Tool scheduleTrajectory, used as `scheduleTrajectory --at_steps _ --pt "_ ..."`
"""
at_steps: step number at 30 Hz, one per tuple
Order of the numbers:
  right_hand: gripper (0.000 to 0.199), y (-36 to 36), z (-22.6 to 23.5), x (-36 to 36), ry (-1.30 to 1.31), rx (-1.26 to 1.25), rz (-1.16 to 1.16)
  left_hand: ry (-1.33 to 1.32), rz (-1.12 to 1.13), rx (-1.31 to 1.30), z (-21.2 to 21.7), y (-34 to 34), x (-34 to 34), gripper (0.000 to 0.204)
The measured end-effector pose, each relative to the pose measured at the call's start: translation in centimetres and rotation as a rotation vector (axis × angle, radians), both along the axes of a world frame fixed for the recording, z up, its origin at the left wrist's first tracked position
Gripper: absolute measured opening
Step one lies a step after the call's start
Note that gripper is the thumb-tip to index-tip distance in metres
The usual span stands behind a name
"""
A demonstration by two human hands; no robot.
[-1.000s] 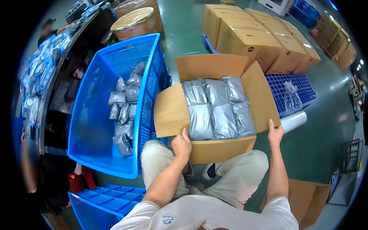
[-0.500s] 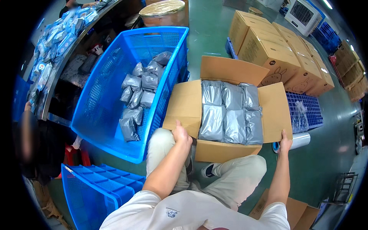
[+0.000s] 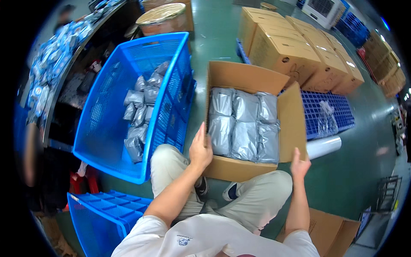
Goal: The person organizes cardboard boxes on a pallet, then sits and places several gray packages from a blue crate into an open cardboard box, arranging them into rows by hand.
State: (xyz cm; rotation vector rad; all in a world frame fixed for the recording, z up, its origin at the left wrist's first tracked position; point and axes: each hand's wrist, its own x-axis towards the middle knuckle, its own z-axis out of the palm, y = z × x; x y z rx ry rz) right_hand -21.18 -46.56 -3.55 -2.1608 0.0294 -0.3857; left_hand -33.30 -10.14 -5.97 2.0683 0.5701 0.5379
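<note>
In front of my knees stands an open cardboard carton (image 3: 239, 168) packed with several grey plastic-wrapped packages (image 3: 245, 107). My left hand (image 3: 200, 150) presses its stretched fingers against the outside of the left flap, which stands upright and shows nearly edge-on. Pinched at its near corner, the right flap (image 3: 292, 122) tilts partly up in my right hand (image 3: 300, 165); the fingers behind it are partly hidden. The far flap (image 3: 248, 77) leans outward.
Left of the carton, a blue plastic crate (image 3: 147, 169) holds several smaller grey packages (image 3: 139, 98). Another blue crate (image 3: 107, 210) lies nearer me. Closed cartons (image 3: 282, 51) stand beyond on blue pallets (image 3: 321, 105), near a plastic film roll (image 3: 324, 147). A flattened carton (image 3: 329, 229) lies near right.
Both side flaps have swung up from lying outward, the left one to upright. My left hand has shifted from gripping the left flap's edge to pressing its outer face. The whole view has shifted.
</note>
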Motion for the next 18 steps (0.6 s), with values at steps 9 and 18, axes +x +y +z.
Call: scheduleTrajectory --at_steps 9,18 --pt "0.089 5.5 3.5 3.1 0.164 -0.794 1.164 0.763 -1.126 0.93 4.2 2.3 4.2 0.11" --pt "0.081 7.3 1.2 3.6 0.133 -1.024 1.24 0.271 -0.971 1.56 -3.1 4.9 2.0 0.072"
